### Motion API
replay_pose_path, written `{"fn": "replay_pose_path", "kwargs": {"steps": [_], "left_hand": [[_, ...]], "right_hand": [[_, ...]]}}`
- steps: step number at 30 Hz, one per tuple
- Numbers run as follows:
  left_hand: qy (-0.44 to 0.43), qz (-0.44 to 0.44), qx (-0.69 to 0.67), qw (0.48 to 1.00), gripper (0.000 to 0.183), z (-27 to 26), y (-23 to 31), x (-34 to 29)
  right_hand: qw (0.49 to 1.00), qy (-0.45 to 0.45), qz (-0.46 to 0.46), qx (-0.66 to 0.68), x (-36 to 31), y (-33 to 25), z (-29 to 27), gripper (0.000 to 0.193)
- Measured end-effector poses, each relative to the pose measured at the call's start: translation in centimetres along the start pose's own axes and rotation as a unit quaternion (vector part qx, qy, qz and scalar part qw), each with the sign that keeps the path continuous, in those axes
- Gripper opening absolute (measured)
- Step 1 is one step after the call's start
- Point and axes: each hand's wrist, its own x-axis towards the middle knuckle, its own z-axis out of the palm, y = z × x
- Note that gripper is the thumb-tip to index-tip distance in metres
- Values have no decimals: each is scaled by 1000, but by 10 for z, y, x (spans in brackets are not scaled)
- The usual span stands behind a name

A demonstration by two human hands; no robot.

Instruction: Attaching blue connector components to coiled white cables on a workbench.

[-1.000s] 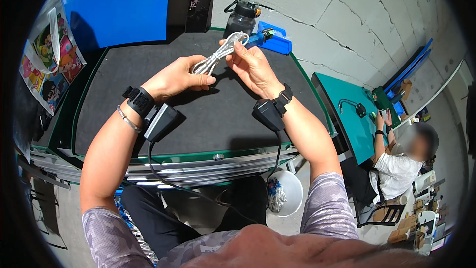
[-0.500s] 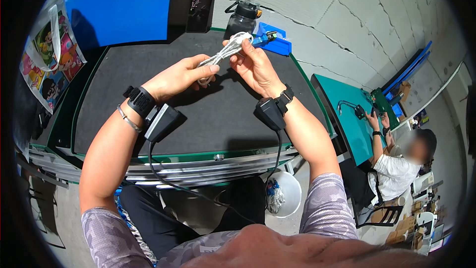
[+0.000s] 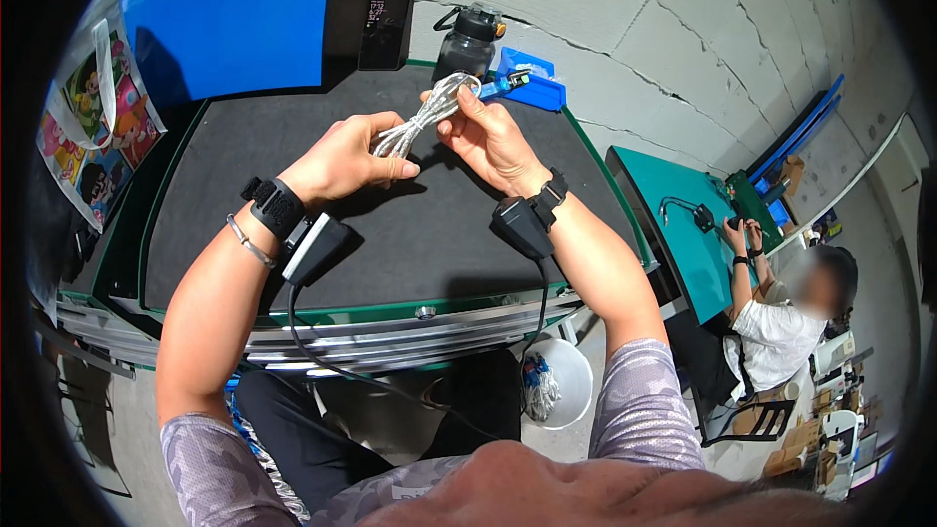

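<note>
We are seeing a colourful cartoon-printed plastic bag (image 3: 93,117) hanging far left, and a dark rectangular phone screen (image 3: 385,27) leaning against the wall.

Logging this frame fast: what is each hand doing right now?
Left hand: closed on the lower end of the bundled white cable.
Right hand: closed on the bundle's upper end.

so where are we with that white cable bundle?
Done: the cable is already gathered into a folded bundle. In hand: left hand pinches its lower end, right hand grips the top loop, above the black mat. Left: no tie or wrap visible on it yet.
</note>
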Motion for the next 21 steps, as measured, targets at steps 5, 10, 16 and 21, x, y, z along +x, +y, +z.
{"fn": "replay_pose_path", "kwargs": {"steps": [5,10,16,21], "left_hand": [[12,-2,15,1000,31,1,-1,0],[-11,-9,15,1000,32,-1,-6,3],[-59,-52,-104,991,42,-1,-12,5],[17,26,-48,998,55,2,-15,2]], "right_hand": [[1000,-6,6,11,-1,1,0,32],[1000,-1,7,1,0,0,0,33],[1000,11,2,12,0,0,1,33],[999,23,-11,23,1,-1,-1,34]]}}
